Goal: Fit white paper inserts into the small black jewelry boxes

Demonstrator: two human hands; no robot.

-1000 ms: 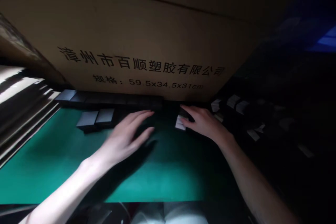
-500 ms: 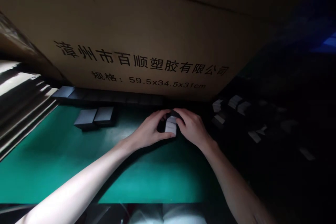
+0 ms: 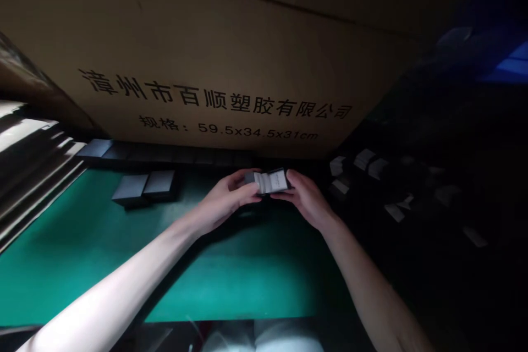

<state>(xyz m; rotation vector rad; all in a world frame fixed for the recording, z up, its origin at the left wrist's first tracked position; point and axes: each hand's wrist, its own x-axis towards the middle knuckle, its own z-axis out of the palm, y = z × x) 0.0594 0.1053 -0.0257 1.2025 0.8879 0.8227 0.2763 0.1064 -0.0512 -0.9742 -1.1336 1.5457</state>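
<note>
A small dark hinged box, like a jewellery box (image 3: pixel 277 180), is held open above the green mat, its pale lining facing me. Faint print shows on the lining of its right half. My left hand (image 3: pixel 225 198) grips the box's left end, with the thumb across the front. At the right end, my right hand (image 3: pixel 309 195) has its fingers closed around the edge. Two closed dark boxes (image 3: pixel 144 187) sit side by side on the mat to the left of my hands.
A row of dark boxes (image 3: pixel 165 153) runs along the foot of a large printed cardboard carton (image 3: pixel 214 55). Stacked flat sheets (image 3: pixel 37 176) line the left side. Several small white pieces (image 3: pixel 367 162) lie in the dark on the right. The green mat (image 3: pixel 231 275) spreads in front.
The box has turned from upright to lengthwise between my hands, showing its open pale inside. My right hand has shifted from over its top to its right end.
</note>
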